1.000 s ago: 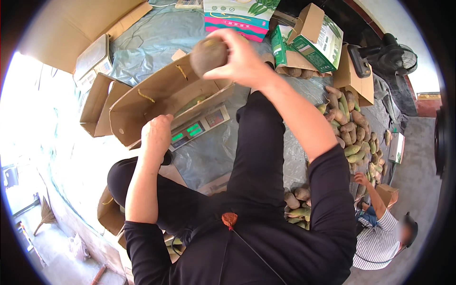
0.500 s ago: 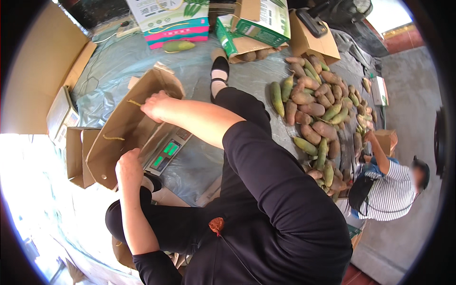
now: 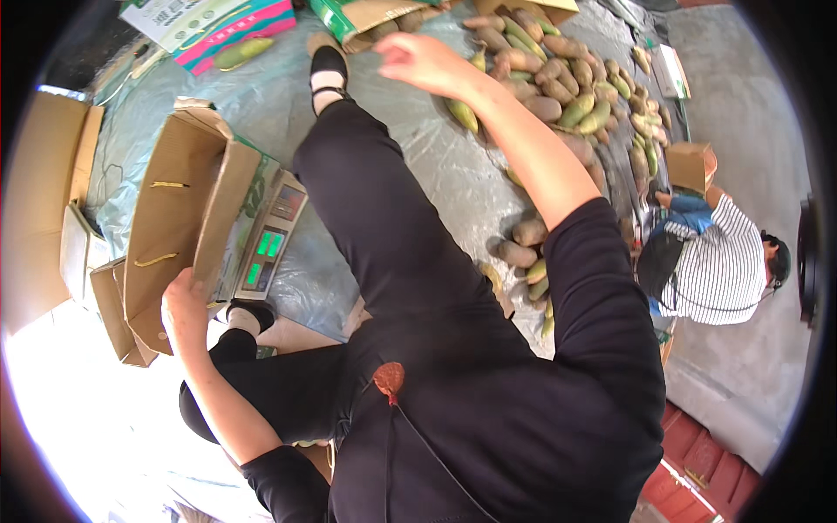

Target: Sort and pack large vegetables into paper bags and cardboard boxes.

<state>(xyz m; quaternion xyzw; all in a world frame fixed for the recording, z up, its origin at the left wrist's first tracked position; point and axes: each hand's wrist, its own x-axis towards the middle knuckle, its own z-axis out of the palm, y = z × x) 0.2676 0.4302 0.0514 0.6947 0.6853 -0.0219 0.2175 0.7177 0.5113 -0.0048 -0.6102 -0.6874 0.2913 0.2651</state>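
Note:
A tall, open cardboard box point(image 3: 209, 228) with brown inner walls and yellow cord handles stands at the left, tilted in view. My left hand point(image 3: 185, 309) is closed on its near rim. Against the box is a scale point(image 3: 281, 222) with a lit green display. My right hand point(image 3: 418, 65) is up in the air, away from the box, with its fingers apart and nothing visible in them. Just to its right lies a large heap of long green and brownish roots point(image 3: 558, 83) that look like radishes, spread over plastic sheeting.
A smaller cardboard box point(image 3: 113, 301) sits left of the tall one. At the back are a pink and white carton point(image 3: 231, 30), a single green radish point(image 3: 242, 54) and a green carton point(image 3: 349, 19). A co-worker in a striped shirt point(image 3: 719, 261) bends over at the right beside a box point(image 3: 689, 166).
My right hand has let go of the box's far cord handle and swung right toward the heap. My left hand stays at the near rim. The view has shifted to the right.

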